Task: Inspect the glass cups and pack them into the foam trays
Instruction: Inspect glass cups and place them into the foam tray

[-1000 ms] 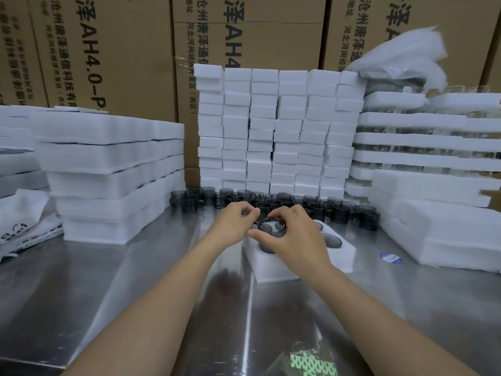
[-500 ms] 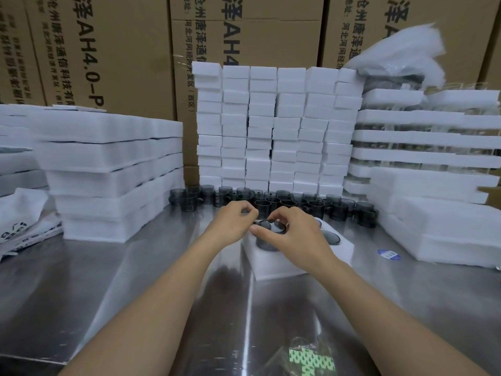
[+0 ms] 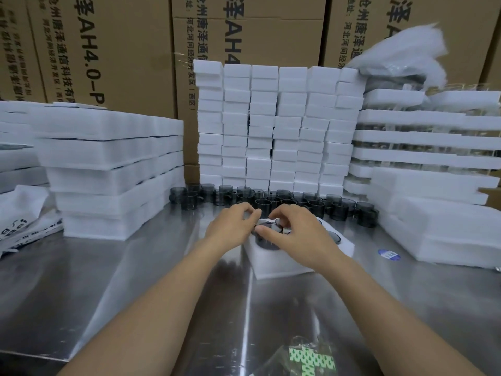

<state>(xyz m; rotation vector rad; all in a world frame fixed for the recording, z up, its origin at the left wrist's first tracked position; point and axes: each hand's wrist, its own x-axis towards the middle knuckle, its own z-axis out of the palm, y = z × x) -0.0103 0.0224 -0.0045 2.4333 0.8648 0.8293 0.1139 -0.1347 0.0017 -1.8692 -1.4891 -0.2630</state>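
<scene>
Both hands meet over a smoky grey glass cup (image 3: 267,236) that sits part-way down in a round hole of a white foam tray (image 3: 273,263). The left hand (image 3: 230,227) comes in from the left with its fingers curled and its fingertips pinching the cup's rim. The right hand (image 3: 294,232) arches over from the right, thumb low on the near side of the rim and the other fingers bent over the far side, so the cup is held between the two hands. Both forearms are bare and reach forward from the bottom corners of the view.

The tray lies flat on a shiny steel table (image 3: 135,280) that mirrors the arms and the stacks behind. Its other holes are mostly hidden by the right hand; a dark round shape shows at its right edge. Just behind the hands stands a row of loose cups (image 3: 311,204), all the same grey tinted glass, short and cylindrical, some with handles showing.

Behind the row rises a wall of small foam blocks (image 3: 276,126), neatly stacked in columns. To the left are stacks of wide foam sheets (image 3: 113,164), soft-edged and slightly sagging. To the right, foam trays with clear glassware between the layers (image 3: 423,147) are piled up. Brown cardboard boxes (image 3: 122,50) printed with black lettering fill the back. A small blue sticker (image 3: 389,254) lies on the table at right.
</scene>
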